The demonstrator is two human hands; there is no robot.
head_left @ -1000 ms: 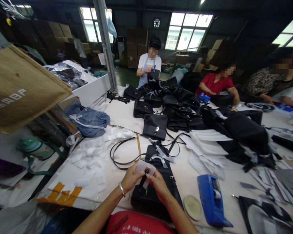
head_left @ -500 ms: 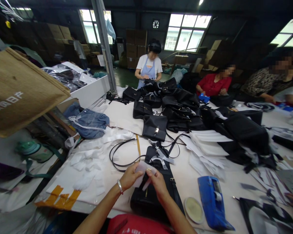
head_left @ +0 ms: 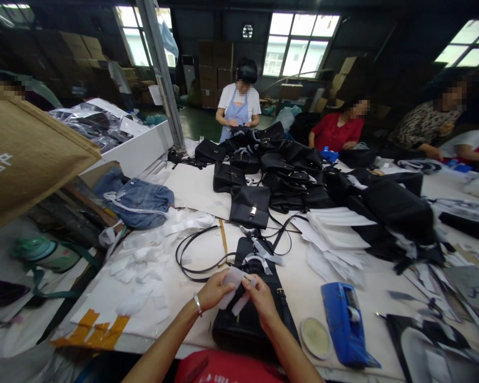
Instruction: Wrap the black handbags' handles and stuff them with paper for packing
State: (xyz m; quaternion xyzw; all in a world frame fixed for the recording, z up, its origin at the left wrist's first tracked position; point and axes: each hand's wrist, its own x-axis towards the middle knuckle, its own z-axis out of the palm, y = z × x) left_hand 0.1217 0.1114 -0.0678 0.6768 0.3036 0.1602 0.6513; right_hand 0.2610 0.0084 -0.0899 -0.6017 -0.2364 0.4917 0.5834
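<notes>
A black leather-look bag (head_left: 243, 332) lies on the table in front of me, its top part stretched away from me. Over it, my left hand (head_left: 214, 291) pinches a thin white wrapping sheet (head_left: 233, 275) between thumb and fingers. My right hand (head_left: 261, 300) is closed at the sheet's right side, its fingertips on a small black piece with gold-coloured metal. Whether that piece is joined to the bag is hidden by the hands. Beyond them, the bag's handle (head_left: 255, 259) is wrapped in white material. Thin black straps (head_left: 179, 250) loop out on the left.
To the right sit a blue tape dispenser (head_left: 345, 324) and a round roll of tape (head_left: 316, 338). White sheets (head_left: 339, 229) and a heap of black bags (head_left: 291, 175) lie farther off. Paper scraps (head_left: 143, 276) and a denim item (head_left: 139, 202) are at left. Several people work beyond.
The view has shifted slightly, moving the scene left. Both hands stay over the bag, and the white sheet between them has turned a little, with its lower strip showing more.
</notes>
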